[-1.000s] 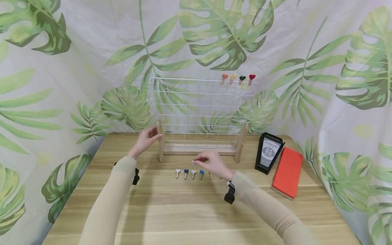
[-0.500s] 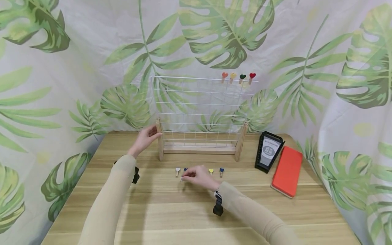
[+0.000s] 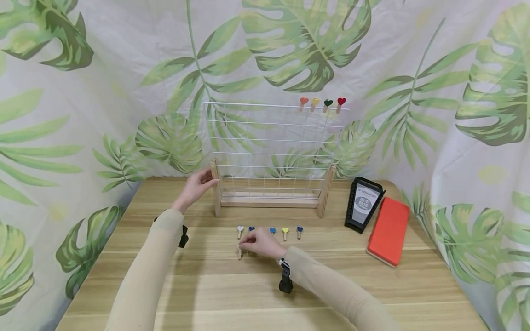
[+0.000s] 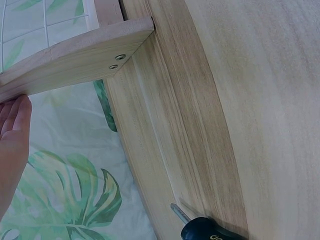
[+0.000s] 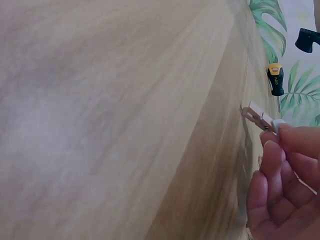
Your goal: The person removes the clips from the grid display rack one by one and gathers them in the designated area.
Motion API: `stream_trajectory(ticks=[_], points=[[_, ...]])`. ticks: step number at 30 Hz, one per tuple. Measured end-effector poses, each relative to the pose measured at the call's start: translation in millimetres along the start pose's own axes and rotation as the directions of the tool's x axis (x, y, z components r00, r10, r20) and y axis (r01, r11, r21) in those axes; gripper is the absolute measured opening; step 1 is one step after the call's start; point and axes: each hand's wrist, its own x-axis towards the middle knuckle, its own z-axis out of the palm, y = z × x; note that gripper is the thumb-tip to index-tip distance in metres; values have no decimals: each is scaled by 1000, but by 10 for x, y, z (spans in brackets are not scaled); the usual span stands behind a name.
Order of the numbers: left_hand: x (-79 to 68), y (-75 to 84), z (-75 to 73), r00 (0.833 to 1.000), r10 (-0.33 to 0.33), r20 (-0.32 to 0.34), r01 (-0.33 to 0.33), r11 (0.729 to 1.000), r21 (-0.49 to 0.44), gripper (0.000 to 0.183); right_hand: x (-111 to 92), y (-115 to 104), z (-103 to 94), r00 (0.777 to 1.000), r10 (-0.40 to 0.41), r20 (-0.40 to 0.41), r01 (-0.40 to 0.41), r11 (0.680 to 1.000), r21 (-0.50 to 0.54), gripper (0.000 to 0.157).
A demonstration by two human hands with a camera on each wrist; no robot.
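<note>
In the head view my right hand (image 3: 262, 243) pinches a small wooden clothespin (image 3: 239, 253), held low over the table in front of the row. The right wrist view shows this clothespin (image 5: 258, 116) between thumb and fingertips, with a whitish top by the thumb. Thumb and fingers of my left hand (image 3: 198, 186) hold the left wooden post of a white wire grid rack (image 3: 215, 191). Behind the right hand lie clothespins with hearts: white (image 3: 240, 231), dark blue (image 3: 251, 228), light blue (image 3: 272, 231), yellow (image 3: 285, 233) and another dark blue (image 3: 300, 232). The hand hides part of this row.
Several heart clothespins (image 3: 315, 103) sit on the rack's top wire at the right. A black holder with a grey label (image 3: 363, 204) and a red case (image 3: 388, 232) lie at the table's right. A screwdriver (image 4: 210, 230) shows in the left wrist view.
My right hand has moved left and nearer the table's front, away from the row, and the clothespin in it now shows. My left hand stays on the rack's post.
</note>
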Motion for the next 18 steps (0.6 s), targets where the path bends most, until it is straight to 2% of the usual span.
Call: stream_trajectory(ticks=[3, 6, 11, 18], points=[[5, -8, 1, 1000, 2, -5, -2, 1000, 2, 60, 12, -31, 14, 998, 57, -4, -56, 996, 66, 13], [8, -13, -1, 1000, 2, -3, -2, 1000, -2, 60, 20, -57, 24, 997, 77, -11, -76, 993, 86, 13], [8, -14, 2, 1000, 3, 3, -3, 1000, -11, 59, 34, -75, 38, 996, 83, -20, -82, 994, 71, 12], [6, -6, 3, 1000, -19, -1, 19, 1000, 5, 64, 66, -79, 51, 996, 76, -35, -77, 997, -11, 11]])
